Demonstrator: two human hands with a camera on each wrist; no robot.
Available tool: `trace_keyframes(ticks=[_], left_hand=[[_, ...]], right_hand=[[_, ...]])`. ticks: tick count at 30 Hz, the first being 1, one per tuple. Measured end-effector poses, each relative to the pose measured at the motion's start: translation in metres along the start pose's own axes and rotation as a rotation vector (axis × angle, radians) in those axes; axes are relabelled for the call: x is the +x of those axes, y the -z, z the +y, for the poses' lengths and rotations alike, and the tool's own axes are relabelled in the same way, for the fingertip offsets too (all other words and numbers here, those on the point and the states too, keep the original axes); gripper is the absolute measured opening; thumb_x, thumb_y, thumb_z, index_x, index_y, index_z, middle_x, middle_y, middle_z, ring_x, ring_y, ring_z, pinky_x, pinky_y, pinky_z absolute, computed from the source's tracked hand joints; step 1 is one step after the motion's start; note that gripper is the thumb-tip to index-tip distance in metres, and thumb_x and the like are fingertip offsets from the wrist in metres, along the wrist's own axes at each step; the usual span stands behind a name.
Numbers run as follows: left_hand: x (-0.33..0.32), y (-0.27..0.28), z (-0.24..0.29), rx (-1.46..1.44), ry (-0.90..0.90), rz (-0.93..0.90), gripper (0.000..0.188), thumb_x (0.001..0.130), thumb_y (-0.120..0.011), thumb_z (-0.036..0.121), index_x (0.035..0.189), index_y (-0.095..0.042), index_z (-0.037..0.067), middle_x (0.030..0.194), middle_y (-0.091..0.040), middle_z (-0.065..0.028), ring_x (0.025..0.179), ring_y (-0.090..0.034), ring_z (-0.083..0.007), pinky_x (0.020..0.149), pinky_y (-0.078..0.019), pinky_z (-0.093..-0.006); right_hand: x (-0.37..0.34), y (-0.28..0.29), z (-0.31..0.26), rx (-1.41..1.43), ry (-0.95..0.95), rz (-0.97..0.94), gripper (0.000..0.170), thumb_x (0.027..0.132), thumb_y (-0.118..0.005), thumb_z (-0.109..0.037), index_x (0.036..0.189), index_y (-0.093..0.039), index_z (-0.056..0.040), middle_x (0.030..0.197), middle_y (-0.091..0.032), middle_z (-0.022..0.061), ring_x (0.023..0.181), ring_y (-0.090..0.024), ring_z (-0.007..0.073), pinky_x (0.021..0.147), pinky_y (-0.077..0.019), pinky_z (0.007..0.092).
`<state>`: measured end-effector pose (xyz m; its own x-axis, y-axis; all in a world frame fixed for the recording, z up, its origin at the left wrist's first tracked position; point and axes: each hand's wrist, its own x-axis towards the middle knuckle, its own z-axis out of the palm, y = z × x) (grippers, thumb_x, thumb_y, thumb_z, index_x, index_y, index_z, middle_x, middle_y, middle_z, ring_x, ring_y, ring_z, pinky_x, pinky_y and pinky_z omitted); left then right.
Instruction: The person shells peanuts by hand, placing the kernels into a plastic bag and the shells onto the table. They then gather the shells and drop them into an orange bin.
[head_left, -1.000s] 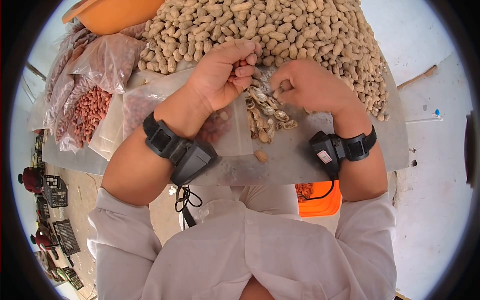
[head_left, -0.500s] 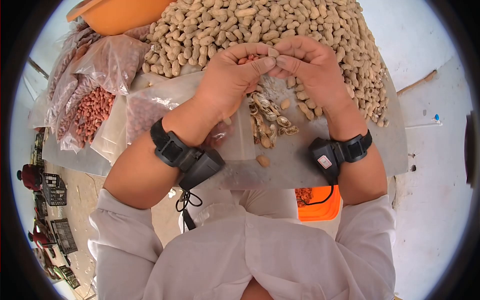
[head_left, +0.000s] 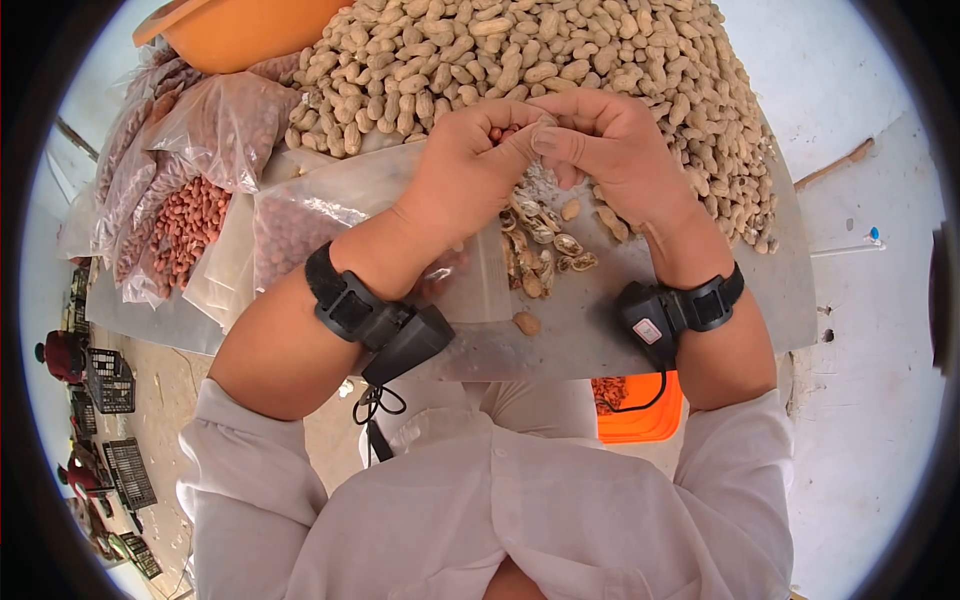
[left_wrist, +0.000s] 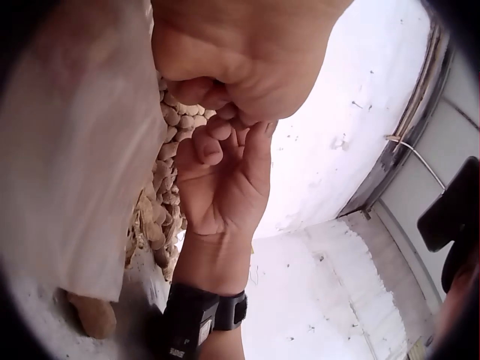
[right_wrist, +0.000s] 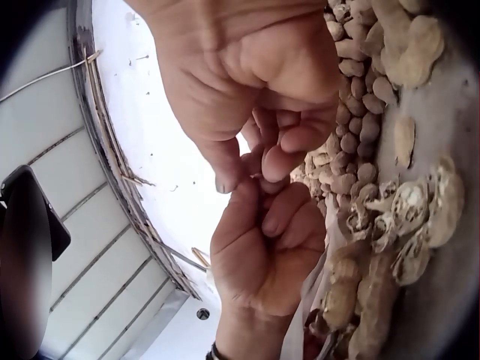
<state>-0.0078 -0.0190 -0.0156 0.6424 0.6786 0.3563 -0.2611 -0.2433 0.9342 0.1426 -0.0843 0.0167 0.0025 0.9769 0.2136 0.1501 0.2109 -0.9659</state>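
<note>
My left hand [head_left: 470, 170] and right hand [head_left: 625, 160] meet at the fingertips, over the near edge of a heap of unshelled peanuts [head_left: 540, 50]. Thumbs and forefingers pinch a small peanut, mostly hidden behind them. Red peanut kernels [head_left: 503, 132] show inside the curled left fingers. In the right wrist view, the thumbs come together, with the left hand [right_wrist: 262, 262] below the right [right_wrist: 247, 67]. Below the hands, split peanut shells [head_left: 540, 240] lie on the metal tabletop [head_left: 590, 325].
A clear plastic bag [head_left: 290, 235] of kernels lies by my left forearm. Fuller bags of red kernels [head_left: 190, 225] stand farther left, below an orange basin [head_left: 240, 35]. One peanut [head_left: 526, 323] sits near the table's front edge. An orange tub [head_left: 640, 415] is under the table.
The right hand came from the heap's edge to the left hand's fingertips, and the left palm turned inward. Over the last half second both joined hands dropped slightly toward the body.
</note>
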Motion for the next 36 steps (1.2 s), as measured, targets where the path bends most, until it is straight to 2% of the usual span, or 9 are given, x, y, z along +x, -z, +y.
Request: trace_keyframes(ticks=[5, 10, 17, 20, 23, 26, 32, 35, 36], left_hand=[[-0.001, 0.0, -0.003, -0.012, -0.013, 0.01, 0.02, 0.089, -0.056, 0.019, 0.098, -0.061, 0.001, 0.071, -0.054, 0.0054, 0.057, -0.037, -0.0002, 0.049, -0.0287, -0.0152], [-0.001, -0.003, -0.001, -0.055, 0.023, 0.033, 0.017, 0.089, -0.055, 0.017, 0.095, -0.061, 0.002, 0.07, -0.054, 0.0036, 0.055, -0.038, -0.0013, 0.048, -0.0287, -0.0159], [0.003, 0.002, -0.003, -0.534, 0.172, -0.01, 0.016, 0.091, -0.053, 0.016, 0.091, -0.059, 0.002, 0.071, -0.052, 0.0012, 0.052, -0.035, -0.004, 0.046, -0.028, -0.0174], [0.004, 0.004, -0.002, -0.657, 0.219, 0.002, 0.015, 0.091, -0.052, 0.016, 0.091, -0.058, 0.002, 0.074, -0.052, 0.0008, 0.053, -0.035, -0.0046, 0.046, -0.0284, -0.0175], [0.004, 0.005, 0.002, -0.788, 0.258, -0.056, 0.014, 0.092, -0.05, 0.016, 0.093, -0.056, 0.003, 0.077, -0.053, 0.0003, 0.055, -0.035, -0.0052, 0.046, -0.0286, -0.0174], [0.005, 0.006, 0.0, -0.831, 0.293, -0.084, 0.014, 0.093, -0.048, 0.016, 0.095, -0.055, 0.003, 0.077, -0.052, 0.0001, 0.056, -0.035, -0.0056, 0.046, -0.0285, -0.0173], [0.004, 0.004, 0.006, -0.852, 0.374, -0.093, 0.015, 0.093, -0.047, 0.016, 0.092, -0.053, 0.003, 0.071, -0.043, 0.0005, 0.055, -0.034, -0.0065, 0.044, -0.0263, -0.0177], [0.005, 0.008, 0.004, -0.879, 0.39, -0.141, 0.015, 0.093, -0.046, 0.016, 0.089, -0.052, 0.003, 0.069, -0.04, 0.0005, 0.055, -0.033, -0.0066, 0.044, -0.0253, -0.0181], [0.005, 0.009, 0.003, -0.877, 0.389, -0.154, 0.015, 0.093, -0.046, 0.017, 0.088, -0.051, 0.003, 0.069, -0.04, 0.0004, 0.054, -0.033, -0.0067, 0.043, -0.0252, -0.0182]], right_hand=[[0.001, -0.004, 0.004, 0.059, 0.029, 0.029, 0.021, 0.077, -0.07, -0.016, 0.088, -0.064, 0.0002, 0.063, -0.057, 0.0002, 0.054, -0.052, 0.0054, 0.049, -0.0409, 0.0182], [-0.001, -0.007, 0.002, 0.047, 0.023, 0.059, 0.02, 0.078, -0.067, -0.012, 0.093, -0.064, 0.001, 0.063, -0.058, 0.0008, 0.054, -0.053, 0.0058, 0.049, -0.0418, 0.0188], [-0.003, -0.005, -0.006, -0.099, 0.142, 0.017, 0.018, 0.08, -0.063, -0.006, 0.097, -0.062, -0.0006, 0.064, -0.059, 0.002, 0.055, -0.054, 0.0069, 0.05, -0.0432, 0.0201], [-0.001, -0.007, 0.007, 0.058, 0.238, 0.111, 0.015, 0.08, -0.062, -0.005, 0.094, -0.059, -0.0017, 0.069, -0.06, 0.0028, 0.056, -0.053, 0.0076, 0.051, -0.0434, 0.0207], [0.001, 0.001, 0.009, 0.107, 0.17, 0.091, 0.012, 0.08, -0.061, -0.003, 0.091, -0.056, -0.0027, 0.074, -0.061, 0.0036, 0.056, -0.053, 0.0081, 0.051, -0.0434, 0.0209], [0.002, -0.002, 0.007, 0.102, 0.158, 0.058, 0.017, 0.08, -0.06, -0.003, 0.097, -0.057, -0.001, 0.077, -0.061, 0.0031, 0.057, -0.052, 0.0069, 0.051, -0.0424, 0.0206], [-0.001, -0.003, 0.004, -0.185, 0.185, 0.105, 0.026, 0.078, -0.062, -0.007, 0.104, -0.061, -0.0021, 0.075, -0.059, 0.0009, 0.06, -0.049, 0.0055, 0.055, -0.0417, 0.0203], [0.004, -0.004, 0.016, -0.216, 0.367, 0.178, 0.024, 0.077, -0.063, -0.009, 0.101, -0.062, -0.0029, 0.071, -0.058, 0.0014, 0.062, -0.051, 0.0064, 0.058, -0.043, 0.0218], [0.002, -0.003, 0.013, -0.287, 0.346, 0.157, 0.025, 0.077, -0.063, -0.009, 0.101, -0.062, -0.0034, 0.071, -0.058, 0.0017, 0.063, -0.051, 0.0068, 0.059, -0.0433, 0.0222]])
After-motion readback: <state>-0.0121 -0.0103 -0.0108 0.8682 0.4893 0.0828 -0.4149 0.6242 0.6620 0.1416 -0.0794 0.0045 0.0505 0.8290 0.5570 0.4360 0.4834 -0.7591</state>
